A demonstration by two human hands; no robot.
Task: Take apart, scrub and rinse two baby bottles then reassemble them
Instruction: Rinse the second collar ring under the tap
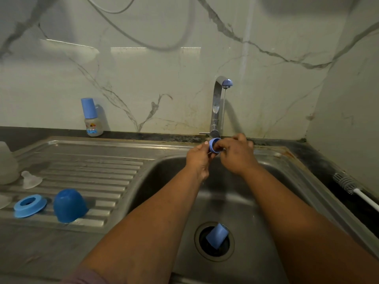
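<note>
My left hand (198, 158) and my right hand (235, 154) both pinch a small blue screw ring (213, 144) above the sink, right under a thin stream from the tap (217, 103). A blue cap (217, 235) lies tilted in the drain opening. On the drainboard at the left sit a blue collar ring (29, 205), a dark blue dome cap (69, 205), a clear teat (30, 179) and an upturned clear bottle body (7, 162). An assembled small bottle with a blue cap (92, 117) stands on the counter by the wall.
The steel sink basin (164, 181) fills the middle, with the ribbed drainboard (98, 175) on its left. A bottle brush (352, 186) lies on the dark counter at the right. A marble-patterned wall rises close behind the tap.
</note>
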